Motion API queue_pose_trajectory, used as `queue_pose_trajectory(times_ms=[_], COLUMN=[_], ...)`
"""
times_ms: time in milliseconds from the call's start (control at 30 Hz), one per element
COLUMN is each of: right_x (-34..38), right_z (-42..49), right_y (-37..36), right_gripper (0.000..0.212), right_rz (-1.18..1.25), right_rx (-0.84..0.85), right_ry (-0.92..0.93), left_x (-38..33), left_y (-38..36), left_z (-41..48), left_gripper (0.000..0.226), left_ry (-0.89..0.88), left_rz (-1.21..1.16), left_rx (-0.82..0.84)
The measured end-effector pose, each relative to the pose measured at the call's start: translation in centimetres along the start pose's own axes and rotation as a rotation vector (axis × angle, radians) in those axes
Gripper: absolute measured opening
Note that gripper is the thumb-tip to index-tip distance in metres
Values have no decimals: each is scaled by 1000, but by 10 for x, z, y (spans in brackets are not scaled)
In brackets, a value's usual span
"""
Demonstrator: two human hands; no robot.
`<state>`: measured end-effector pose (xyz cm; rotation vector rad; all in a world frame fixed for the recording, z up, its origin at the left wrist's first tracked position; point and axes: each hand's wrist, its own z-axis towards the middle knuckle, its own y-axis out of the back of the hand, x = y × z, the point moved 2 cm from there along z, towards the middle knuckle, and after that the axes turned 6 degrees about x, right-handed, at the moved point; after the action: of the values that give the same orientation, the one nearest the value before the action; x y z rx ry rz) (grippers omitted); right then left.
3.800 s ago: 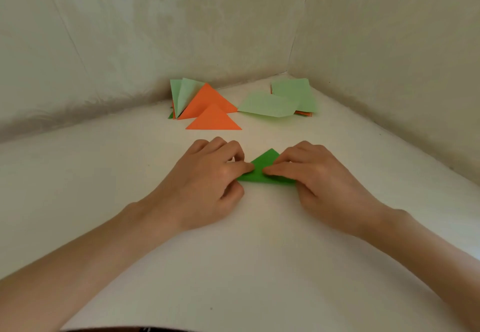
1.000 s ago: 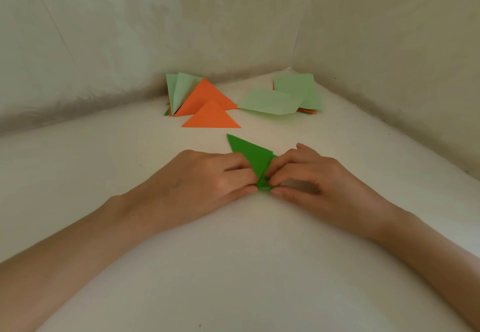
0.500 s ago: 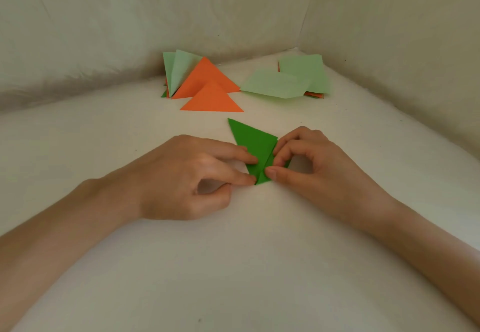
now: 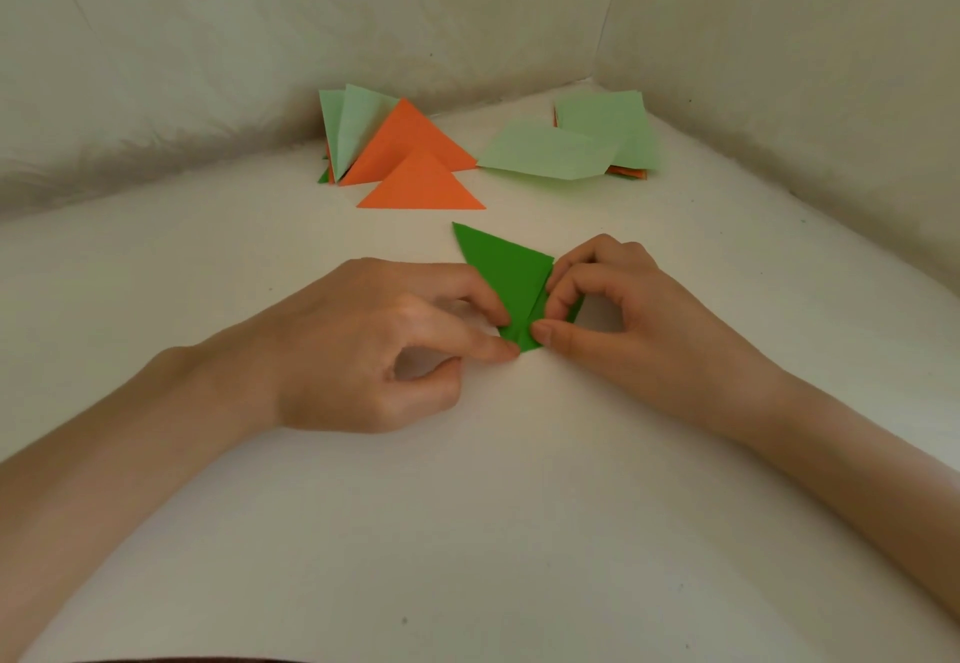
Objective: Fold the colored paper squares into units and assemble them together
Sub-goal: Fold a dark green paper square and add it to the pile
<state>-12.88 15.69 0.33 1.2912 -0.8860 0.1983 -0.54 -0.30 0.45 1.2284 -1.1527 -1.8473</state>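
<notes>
Both grips (image 4: 363, 345) still on green paper (image 4: 506, 273)

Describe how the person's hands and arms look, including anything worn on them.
The left hand and right hand are bare: no gloves, rings or watch show. The left forearm and right forearm are uncovered too, with no sleeve in view.
</notes>
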Motion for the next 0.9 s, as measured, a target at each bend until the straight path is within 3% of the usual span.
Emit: queue_pose_trajectory(times_ms=[633,900], right_x=[-1,-3], right_z=[2,2], right_y=[-6,-6], right_gripper=[11,21], right_rz=[-171,-182], right_rx=[-32,-24], right_ry=[69,107], left_x=[-13,-15], left_y=[1,1], left_z=[3,3], left_gripper=[40,39], left_ry=[-35,-22], left_rz=[199,234], left_rx=[51,82])
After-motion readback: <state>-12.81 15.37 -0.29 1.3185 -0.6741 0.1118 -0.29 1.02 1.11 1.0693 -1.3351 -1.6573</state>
